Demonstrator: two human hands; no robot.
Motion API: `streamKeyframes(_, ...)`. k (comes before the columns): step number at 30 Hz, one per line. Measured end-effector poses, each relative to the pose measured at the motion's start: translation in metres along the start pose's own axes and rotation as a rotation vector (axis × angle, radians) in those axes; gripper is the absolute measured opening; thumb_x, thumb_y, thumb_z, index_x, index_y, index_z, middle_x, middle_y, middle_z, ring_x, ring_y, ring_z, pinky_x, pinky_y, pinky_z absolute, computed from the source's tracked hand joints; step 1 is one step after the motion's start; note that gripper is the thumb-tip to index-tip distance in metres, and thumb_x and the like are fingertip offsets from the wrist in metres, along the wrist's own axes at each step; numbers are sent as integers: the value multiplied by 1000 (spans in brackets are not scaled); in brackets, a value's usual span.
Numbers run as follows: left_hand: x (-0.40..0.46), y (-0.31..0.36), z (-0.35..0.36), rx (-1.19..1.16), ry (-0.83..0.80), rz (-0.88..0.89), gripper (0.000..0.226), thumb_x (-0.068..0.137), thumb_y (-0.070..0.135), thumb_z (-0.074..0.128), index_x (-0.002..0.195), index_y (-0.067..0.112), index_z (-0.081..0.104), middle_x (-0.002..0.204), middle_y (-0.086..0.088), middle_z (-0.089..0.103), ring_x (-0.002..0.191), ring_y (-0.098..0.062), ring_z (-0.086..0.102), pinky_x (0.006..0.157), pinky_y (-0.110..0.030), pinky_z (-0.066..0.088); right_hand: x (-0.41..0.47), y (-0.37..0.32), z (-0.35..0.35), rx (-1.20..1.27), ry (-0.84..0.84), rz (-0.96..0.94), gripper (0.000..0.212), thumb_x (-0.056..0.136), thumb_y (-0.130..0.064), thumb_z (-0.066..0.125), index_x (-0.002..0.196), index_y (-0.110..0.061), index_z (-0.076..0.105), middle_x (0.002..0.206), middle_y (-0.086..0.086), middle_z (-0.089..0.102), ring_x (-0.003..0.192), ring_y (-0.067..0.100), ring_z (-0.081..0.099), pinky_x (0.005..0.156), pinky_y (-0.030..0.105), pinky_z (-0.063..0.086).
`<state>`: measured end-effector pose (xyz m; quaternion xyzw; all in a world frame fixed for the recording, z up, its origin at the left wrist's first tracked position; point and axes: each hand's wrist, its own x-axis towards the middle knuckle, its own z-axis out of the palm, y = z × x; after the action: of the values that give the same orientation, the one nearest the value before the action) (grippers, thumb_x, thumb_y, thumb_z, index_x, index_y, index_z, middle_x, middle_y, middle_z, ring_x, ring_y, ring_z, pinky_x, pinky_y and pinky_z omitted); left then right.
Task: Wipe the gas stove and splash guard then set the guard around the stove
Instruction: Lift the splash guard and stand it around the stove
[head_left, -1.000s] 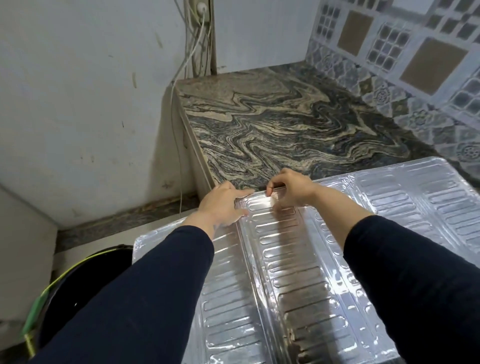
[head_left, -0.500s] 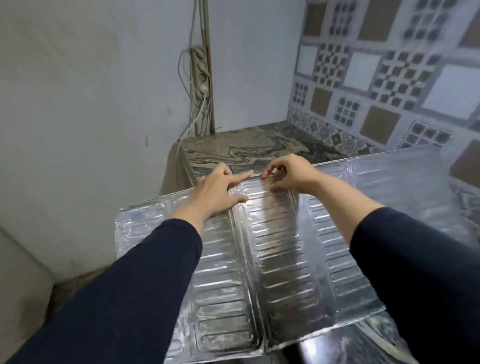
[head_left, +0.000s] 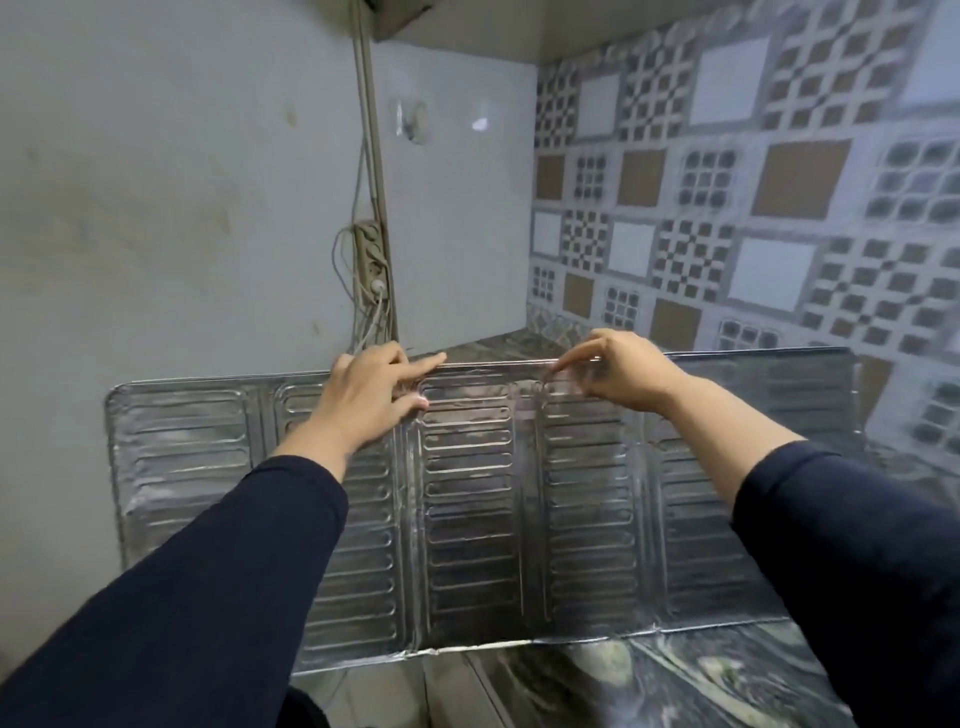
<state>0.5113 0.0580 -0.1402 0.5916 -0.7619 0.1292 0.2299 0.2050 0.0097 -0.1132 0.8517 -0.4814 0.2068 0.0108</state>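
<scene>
The foil splash guard (head_left: 478, 499) is held upright over the marbled countertop (head_left: 649, 680), its panels unfolded wide. Its top edge is pinched by the left hand (head_left: 371, 400) and by the right hand (head_left: 613, 371), fingers closed on the foil.

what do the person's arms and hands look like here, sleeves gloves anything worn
Both arms wear long, plain dark navy sleeves, the left sleeve and right sleeve ending partway up the forearm, leaving wrists bare. The left hand and right hand are bare: no gloves, and no rings, watch or bracelet visible. The sleeves show no logos or patterns.
</scene>
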Motion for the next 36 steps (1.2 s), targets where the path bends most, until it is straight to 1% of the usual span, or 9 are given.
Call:
streamKeyframes(3, 3, 1, 3, 8, 9, 7, 60, 81, 44, 65, 135, 50, 39, 90, 7, 49, 82, -11, 46, 82, -33, 36, -13, 17, 4, -196, -29, -57, 63, 78, -23, 71, 125, -57, 47, 105, -2, 51, 97, 21, 54, 88, 40, 46)
streamKeyframes(6, 13, 1, 1, 24, 8, 19, 59, 82, 45, 64, 135, 51, 38, 92, 6, 48, 84, -12, 47, 84, -36, 38, -19, 24, -4, -406, -47, -141, 75, 85, -21, 61, 140, -55, 22, 120, 5, 43, 106, 25, 46, 89, 40, 41)
streamKeyframes(9, 30, 1, -7, 31, 49, 42, 56, 84, 44, 63, 135, 50, 40, 90, 4, 47, 84, -15, 49, 82, -37, 38, -17, 26, -26, -570, -35, -170, 92, 87, -17, 56, 139, -56, -9, 126, 8, 37, 108, 25, 39, 85, 38, 39)
streamKeyframes(11, 45, 4, -15, 23, 90, 63, 55, 85, 43, 62, 135, 48, 41, 89, 3, 47, 84, -16, 49, 80, -37, 38, -13, 28, -44, -629, -12, -158, 96, 88, -16, 54, 136, -56, -19, 124, 8, 35, 106, 25, 36, 84, 38, 37)
streamKeyframes(17, 101, 23, -36, -30, 195, 134, 56, 85, 42, 63, 135, 47, 40, 88, 2, 45, 84, -19, 50, 81, -39, 37, -1, 40, -103, -668, 95, -74, 94, 84, -9, 51, 139, -59, -6, 109, 6, 36, 99, 25, 35, 83, 40, 36)
streamKeyframes(24, 174, 79, -47, -167, 295, 253, 57, 83, 39, 67, 134, 45, 43, 88, 1, 44, 87, -22, 50, 80, -38, 35, -17, 76, -185, -753, 222, 49, 89, 87, -26, 62, 140, -58, -2, 116, 9, 40, 104, 26, 37, 87, 42, 35)
streamKeyframes(27, 196, 117, -42, -229, 327, 307, 56, 83, 37, 67, 134, 44, 44, 89, 0, 44, 87, -24, 51, 80, -39, 34, -39, 99, -216, -773, 232, 117, 94, 88, -29, 62, 130, -69, -12, 115, 5, 37, 104, 23, 35, 87, 41, 33)
streamKeyframes(32, 217, 198, -30, -287, 380, 393, 59, 81, 36, 69, 134, 42, 46, 91, -4, 45, 92, -26, 51, 83, -42, 36, -94, 131, -260, -879, 195, 255, 100, 87, -25, 63, 126, -68, -19, 114, 5, 35, 95, 20, 30, 87, 39, 33)
streamKeyframes(36, 229, 270, -22, -281, 431, 474, 61, 80, 32, 72, 135, 39, 46, 89, -7, 47, 85, -30, 52, 73, -40, 36, -146, 156, -292, -873, 168, 369, 96, 88, -22, 62, 128, -65, -15, 124, 8, 32, 110, 26, 30, 99, 45, 28)
